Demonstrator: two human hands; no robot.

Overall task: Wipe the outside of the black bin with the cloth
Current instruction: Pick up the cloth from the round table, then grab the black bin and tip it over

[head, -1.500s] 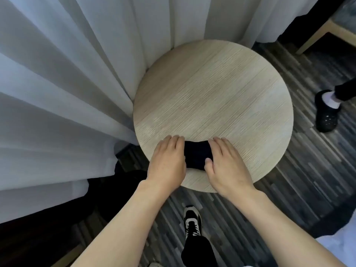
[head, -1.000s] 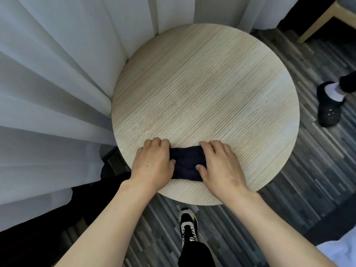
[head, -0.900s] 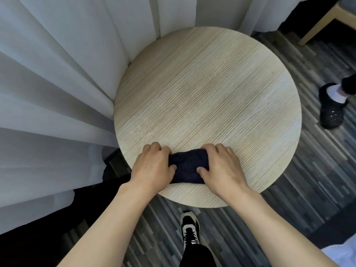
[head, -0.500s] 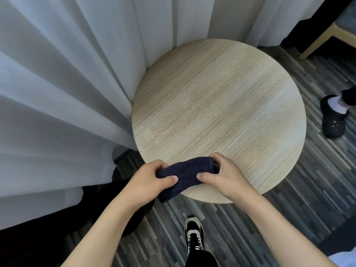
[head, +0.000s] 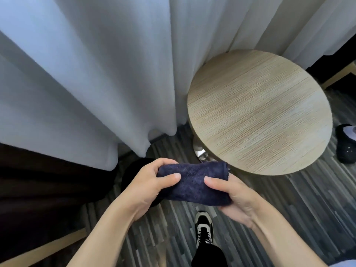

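1. Head view: I hold the cloth [head: 192, 183] off the round table [head: 258, 112], clear of its near edge, over open floor [head: 289, 209].
2. My left hand [head: 152, 187] and right hand [head: 237, 199] each clasp an end.
3. The black bin [head: 133, 170] sits low beneath my left hand, by the curtain [head: 96, 74].

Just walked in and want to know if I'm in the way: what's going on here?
A person holds a folded dark cloth in both hands, left hand on one end, right hand on the other, above the floor beside the round wooden table. A black rounded object, possibly the bin, sits on the floor behind the left hand by the white curtain. The cloth does not touch it yet.
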